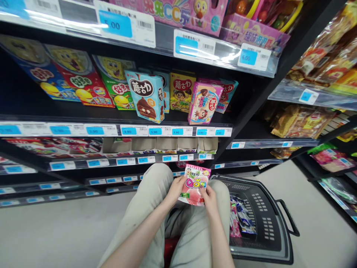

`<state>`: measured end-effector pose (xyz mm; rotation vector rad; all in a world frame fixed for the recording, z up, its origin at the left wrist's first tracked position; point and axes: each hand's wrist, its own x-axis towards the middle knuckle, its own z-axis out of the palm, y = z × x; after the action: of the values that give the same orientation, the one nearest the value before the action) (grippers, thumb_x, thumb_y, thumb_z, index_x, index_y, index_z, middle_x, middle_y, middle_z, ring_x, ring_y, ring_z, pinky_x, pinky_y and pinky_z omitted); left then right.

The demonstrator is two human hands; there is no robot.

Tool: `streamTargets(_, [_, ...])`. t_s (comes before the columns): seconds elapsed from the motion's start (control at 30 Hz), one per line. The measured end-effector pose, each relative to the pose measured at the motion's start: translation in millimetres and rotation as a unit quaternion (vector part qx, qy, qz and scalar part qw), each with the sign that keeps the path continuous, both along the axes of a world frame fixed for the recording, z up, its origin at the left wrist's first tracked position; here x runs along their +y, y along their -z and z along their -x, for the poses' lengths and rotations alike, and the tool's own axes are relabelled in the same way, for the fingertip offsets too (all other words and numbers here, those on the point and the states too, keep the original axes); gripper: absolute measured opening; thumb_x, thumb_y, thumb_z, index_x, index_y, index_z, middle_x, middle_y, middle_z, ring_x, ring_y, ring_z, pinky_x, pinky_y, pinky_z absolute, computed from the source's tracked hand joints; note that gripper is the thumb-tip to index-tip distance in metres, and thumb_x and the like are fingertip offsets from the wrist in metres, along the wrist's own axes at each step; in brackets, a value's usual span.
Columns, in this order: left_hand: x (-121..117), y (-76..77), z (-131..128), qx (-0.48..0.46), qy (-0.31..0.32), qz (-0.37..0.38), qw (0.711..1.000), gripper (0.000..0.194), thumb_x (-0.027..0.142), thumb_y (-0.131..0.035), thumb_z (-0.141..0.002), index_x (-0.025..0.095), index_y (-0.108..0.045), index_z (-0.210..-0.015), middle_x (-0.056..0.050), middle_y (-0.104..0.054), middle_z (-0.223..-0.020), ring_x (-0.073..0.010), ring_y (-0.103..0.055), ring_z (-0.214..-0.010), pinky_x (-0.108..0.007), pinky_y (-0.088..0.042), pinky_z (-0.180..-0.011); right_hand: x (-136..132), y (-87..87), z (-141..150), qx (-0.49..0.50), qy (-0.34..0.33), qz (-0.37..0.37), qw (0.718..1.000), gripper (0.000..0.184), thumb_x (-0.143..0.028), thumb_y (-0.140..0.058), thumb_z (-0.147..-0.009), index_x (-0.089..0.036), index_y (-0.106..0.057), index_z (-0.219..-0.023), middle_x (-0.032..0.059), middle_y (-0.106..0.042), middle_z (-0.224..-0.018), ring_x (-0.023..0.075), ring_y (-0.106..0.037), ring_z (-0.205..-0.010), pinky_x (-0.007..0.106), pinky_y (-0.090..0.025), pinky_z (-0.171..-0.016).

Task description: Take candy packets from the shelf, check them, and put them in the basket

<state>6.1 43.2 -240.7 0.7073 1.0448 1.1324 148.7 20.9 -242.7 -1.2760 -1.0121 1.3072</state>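
Between my knees I hold up a pink bag of gummy candy (195, 185), its printed front facing me and its top edge tilted away. My left hand (177, 188) grips the bag's left edge, fingers partly behind it. At the lower right edge, my right hand (209, 197) pinches the bag with the thumb on its front. Close by my right knee stands a dark grey shopping basket (263, 204) with several wrapped snack packs (242, 214) lying in it.
Shelves with price tags (134, 130) rise in front of me. Snack boxes (145, 95) stand on the middle shelf, with open cardboard trays (143, 144) below. Bagged snacks (306, 121) fill shelves at the right. Grey floor (69, 230) shows on both sides.
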Motion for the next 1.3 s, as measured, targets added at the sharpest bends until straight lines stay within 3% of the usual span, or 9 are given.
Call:
streamTargets(0.5, [1.9, 2.9, 0.9, 0.131, -0.015, -0.047, 0.990, 0.034, 0.047, -0.053, -0.070, 0.013, -0.059, -0.069, -0.005, -0.067, -0.071, -0.0206, -0.059, -0.067, -0.027, -0.044, -0.061, 1.7, 1.2, 1.0, -0.004, 0.000, 0.007, 1.000, 0.032, -0.041, -0.065, -0.063, -0.015, -0.065, -0.082, 0.0071, -0.068, -0.081, 0.0255, -0.060, -0.078, 0.036, -0.047, -0.071])
streamTargets(0.9, [1.3, 1.3, -0.3, 0.053, -0.016, -0.034, 0.998, 0.038, 0.048, -0.051, -0.072, 0.011, -0.061, -0.079, -0.007, -0.068, -0.074, -0.0226, -0.061, -0.074, -0.031, -0.045, -0.070, -0.3, -1.6, 0.9, -0.007, -0.003, 0.008, 1.000, 0.032, -0.041, -0.065, -0.064, -0.015, -0.065, -0.082, 0.0072, -0.069, -0.081, 0.0257, -0.061, -0.077, 0.035, -0.048, -0.069])
streamTargets(1.03, [2.5, 4.3, -0.3, 0.083, 0.013, -0.044, 0.996, 0.034, 0.040, -0.062, -0.065, 0.011, -0.060, -0.082, -0.008, -0.068, -0.079, -0.0220, -0.061, -0.072, -0.029, -0.046, -0.065, -0.3, -3.0, 1.3, -0.009, -0.004, 0.005, 1.000, 0.032, -0.040, -0.064, -0.064, -0.014, -0.065, -0.082, 0.0077, -0.068, -0.081, 0.0256, -0.061, -0.077, 0.036, -0.048, -0.069])
streamTargets(1.3, [1.7, 4.4, 1.0, 0.106, 0.006, -0.053, 0.993, 0.032, 0.043, -0.058, -0.068, 0.013, -0.060, -0.078, -0.006, -0.068, -0.077, -0.0221, -0.060, -0.074, -0.028, -0.045, -0.066, 0.4, -1.7, 1.9, -0.012, -0.009, -0.002, 1.000, 0.033, -0.042, -0.064, -0.064, -0.015, -0.065, -0.084, 0.0068, -0.068, -0.081, 0.0254, -0.060, -0.080, 0.035, -0.047, -0.070])
